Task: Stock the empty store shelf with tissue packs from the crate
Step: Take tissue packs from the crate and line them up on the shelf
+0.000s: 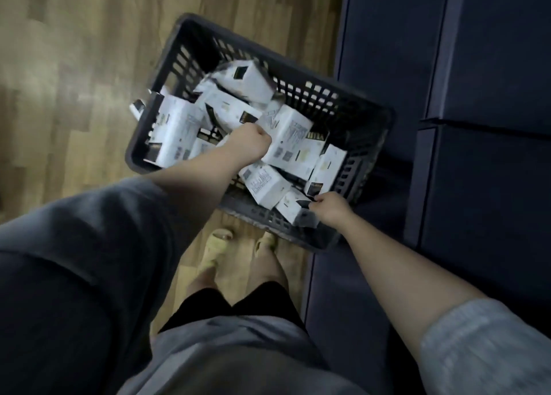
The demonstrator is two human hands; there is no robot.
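A dark slatted plastic crate sits on the wooden floor, filled with several white tissue packs with black and gold labels. My left hand reaches into the middle of the crate with its fingers curled down among the packs; what it grips is hidden under the hand. My right hand is at the crate's near right corner and pinches the edge of a white pack lying against the near rim. Another pack lies just right of my left hand.
Dark blue shelf units stand along the right, close to the crate. Wooden floor spreads to the left. My feet in pale slippers stand just in front of the crate's near rim.
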